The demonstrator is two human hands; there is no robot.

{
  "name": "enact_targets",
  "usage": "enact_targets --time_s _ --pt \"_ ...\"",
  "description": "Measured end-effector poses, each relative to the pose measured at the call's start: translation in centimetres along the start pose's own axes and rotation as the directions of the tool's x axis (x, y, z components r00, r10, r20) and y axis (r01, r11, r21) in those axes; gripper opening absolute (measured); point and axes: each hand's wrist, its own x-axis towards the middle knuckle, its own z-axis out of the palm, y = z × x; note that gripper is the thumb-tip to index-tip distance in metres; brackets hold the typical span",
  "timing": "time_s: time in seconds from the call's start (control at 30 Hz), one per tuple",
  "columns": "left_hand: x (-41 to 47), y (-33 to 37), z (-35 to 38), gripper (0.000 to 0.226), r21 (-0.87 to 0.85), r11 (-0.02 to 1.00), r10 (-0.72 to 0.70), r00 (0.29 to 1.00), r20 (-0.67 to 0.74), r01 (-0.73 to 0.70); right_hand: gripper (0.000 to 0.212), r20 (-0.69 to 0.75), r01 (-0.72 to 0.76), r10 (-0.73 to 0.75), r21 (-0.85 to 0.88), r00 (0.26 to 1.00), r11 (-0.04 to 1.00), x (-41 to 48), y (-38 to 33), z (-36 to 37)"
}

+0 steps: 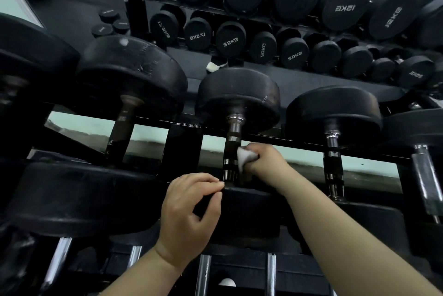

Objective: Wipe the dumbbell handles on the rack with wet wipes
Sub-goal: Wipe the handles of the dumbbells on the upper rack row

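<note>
- Rust-toned handle (122, 132), well left of the centre handle (230, 151): its dumbbell lies across the rack rail (299, 145) like the others, so the whole bar is exposed between the two heads. It looks dull and untouched by either hand.
- Left hand (191, 214), just left of and below the centre handle: its fingers are half curled, with the fingertips on the rim of the near head (251, 202) and the thumb tucked under them. This makes a narrow pinch on the rubber edge. I judge that it steadies the dumbbell so it does not roll while the bar is rubbed.
- Centre handle: this is the bar being cleaned. It runs from the near head up to the far head (239, 96), with chrome collars showing at both ends.
- Wet wipe (247, 156), touching the centre handle's right side: it is bunched into a white pad, probably to give a thick, damp face against the knurled metal.
- Right hand (266, 161), just right of the centre handle: its fingers are closed tight around the wipe and press it sideways onto the bar. The fingertips are hidden behind the wad.
- Next handle (333, 159), right of the centre handle and well apart from it: no hand is on it, and it is likely the following one to wipe.
</note>
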Motion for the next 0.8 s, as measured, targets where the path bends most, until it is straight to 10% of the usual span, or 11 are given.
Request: enact_targets --time_s 0.17,0.4,0.6,0.8 --pt "0.0 0.0 0.0 0.013 -0.005 1.0 0.002 1.0 -0.005 -0.002 0.016 -0.229 0.064 -0.048 0.066 0.972 0.996 2.3 -1.8 -0.7" --pt "0.0 0.0 0.0 0.013 0.0 1.0 0.012 1.0 -0.008 -0.012 0.036 0.019 0.071 -0.069 -0.156 0.997 0.985 -0.1 -1.2 -0.1" --pt "0.0 0.1 0.0 0.013 0.0 1.0 0.001 1.0 -0.003 -0.001 0.03 -0.264 0.026 -0.04 -0.058 0.964 0.998 2.6 -2.4 -1.0" --pt "0.1 0.2 0.0 0.013 0.015 1.0 0.005 1.0 0.003 -0.005 0.02 0.096 0.056 -0.034 -0.241 0.995 0.969 -0.8 -0.7 0.1"
